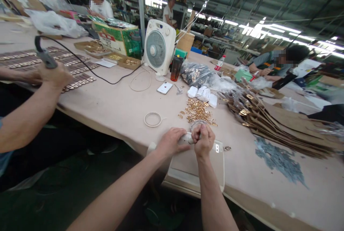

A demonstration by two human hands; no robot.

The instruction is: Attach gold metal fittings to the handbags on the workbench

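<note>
My right hand [203, 140] is closed in a fist over a beige panel with pale edging [185, 168] at the table's front edge. A small greyish tip shows beside the fist, but what the fingers hold is hidden. Just left of it lies my left hand [172, 140], fingers stretched out and thumb apart, against the panel's upper edge. A small white label with dark marks [217, 148] sits on the panel. One metal buckle [227, 148] lies at its right side. Beyond my hands is a heap of gold-coloured metal fittings [199, 111].
A tape roll [152, 119], phone [165, 87], fan [159, 46] and dark tumbler [176, 68] stand or lie behind. Right are stacked brown pieces [279, 127] and grey-blue scraps [279, 157]. At left, a co-worker's hand [55, 75] grips a corded tool [45, 56].
</note>
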